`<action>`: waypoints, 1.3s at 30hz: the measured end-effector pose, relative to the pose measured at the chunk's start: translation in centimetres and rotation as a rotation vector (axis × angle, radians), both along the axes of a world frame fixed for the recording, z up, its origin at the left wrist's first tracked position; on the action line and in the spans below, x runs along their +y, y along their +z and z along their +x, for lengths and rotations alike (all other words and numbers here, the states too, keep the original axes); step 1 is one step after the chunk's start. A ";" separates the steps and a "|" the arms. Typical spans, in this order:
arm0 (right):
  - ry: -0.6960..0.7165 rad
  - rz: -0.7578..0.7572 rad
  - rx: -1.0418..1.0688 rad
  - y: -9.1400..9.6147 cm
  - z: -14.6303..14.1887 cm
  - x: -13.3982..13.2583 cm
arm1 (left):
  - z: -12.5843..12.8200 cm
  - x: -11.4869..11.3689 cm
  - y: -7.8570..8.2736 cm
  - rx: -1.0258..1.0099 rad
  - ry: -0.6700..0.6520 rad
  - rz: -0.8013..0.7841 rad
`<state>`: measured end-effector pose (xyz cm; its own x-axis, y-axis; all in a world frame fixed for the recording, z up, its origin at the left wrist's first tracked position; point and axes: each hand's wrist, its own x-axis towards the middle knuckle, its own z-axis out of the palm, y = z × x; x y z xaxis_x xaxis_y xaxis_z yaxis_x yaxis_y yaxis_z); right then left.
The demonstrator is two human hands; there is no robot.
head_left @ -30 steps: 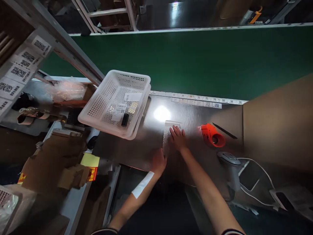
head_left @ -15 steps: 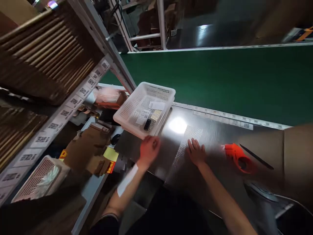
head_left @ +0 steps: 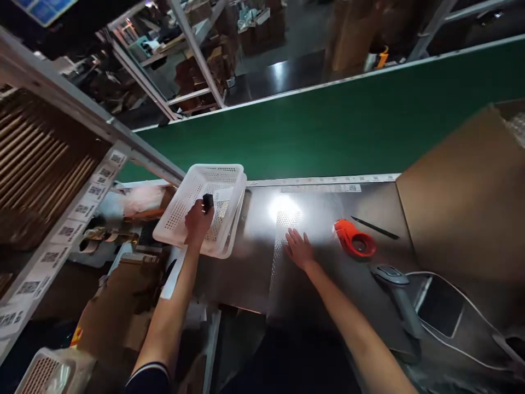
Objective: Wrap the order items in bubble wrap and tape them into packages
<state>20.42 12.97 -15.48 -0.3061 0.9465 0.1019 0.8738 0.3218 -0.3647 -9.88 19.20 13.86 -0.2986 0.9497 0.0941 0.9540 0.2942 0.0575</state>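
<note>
My left hand reaches into a white perforated basket and is closed on a small black object, lifted a little above the paper labels in the basket. My right hand lies flat, fingers spread, on a clear bubble-wrap sheet spread on the shiny metal worktable.
An orange tape dispenser and a black pen lie right of my right hand. A grey barcode scanner with a white cable sits nearer. A large cardboard box stands at right, a green conveyor belt behind, and labelled shelving at left.
My left hand has left the bubble wrap, moved left into the basket and taken hold of the small black object. My right hand stays flat on the wrap. The camera has tilted.
</note>
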 end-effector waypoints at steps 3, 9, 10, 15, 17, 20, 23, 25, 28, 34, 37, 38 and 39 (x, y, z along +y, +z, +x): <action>0.000 0.112 0.039 -0.1 0.3 -0.7 | 6.1 0.7 -2.0 -0.080 -0.395 0.100; -0.098 0.087 0.005 0.0 0.3 -1.2 | 17.8 4.1 -13.3 0.010 -0.683 -0.392; -0.095 0.077 -0.003 0.0 0.3 -1.2 | 18.4 4.6 -14.9 0.018 -0.686 -0.420; -0.098 0.070 -0.006 0.2 0.3 -1.4 | 17.3 5.4 -19.0 -0.019 -0.720 -0.414; -0.112 0.062 0.003 0.3 0.3 -1.5 | 16.9 5.4 -19.4 -0.047 -0.741 -0.410; -0.116 0.058 0.018 0.3 0.2 -1.7 | 17.0 5.4 -19.8 -0.074 -0.756 -0.413; -0.115 0.072 0.036 0.6 0.3 -1.8 | 16.7 5.7 -20.1 -0.140 -0.770 -0.405; -0.132 0.086 0.066 1.1 1.0 -1.4 | 15.8 6.4 -20.0 -0.244 -0.745 -0.356; -0.176 0.071 0.157 2.3 2.6 1.2 | 13.9 7.8 -19.6 -0.414 -0.658 -0.298; -0.076 -0.106 0.139 4.1 5.1 11.1 | 12.9 10.6 -19.3 -0.390 -0.670 -0.497; 0.044 -0.234 0.024 4.1 5.5 14.3 | 14.0 11.1 -19.8 -0.335 -0.715 -0.539; 0.071 -0.255 0.006 4.0 5.5 14.9 | 14.3 11.1 -19.9 -0.337 -0.721 -0.545; 0.086 -0.264 0.000 4.0 5.5 15.3 | 14.5 11.0 -20.0 -0.353 -0.723 -0.549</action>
<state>25.92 28.28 -11.49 -0.3861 0.9110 -0.1452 0.8475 0.2882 -0.4457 4.63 30.25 -6.14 0.4481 0.7999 -0.3991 0.8691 -0.2851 0.4043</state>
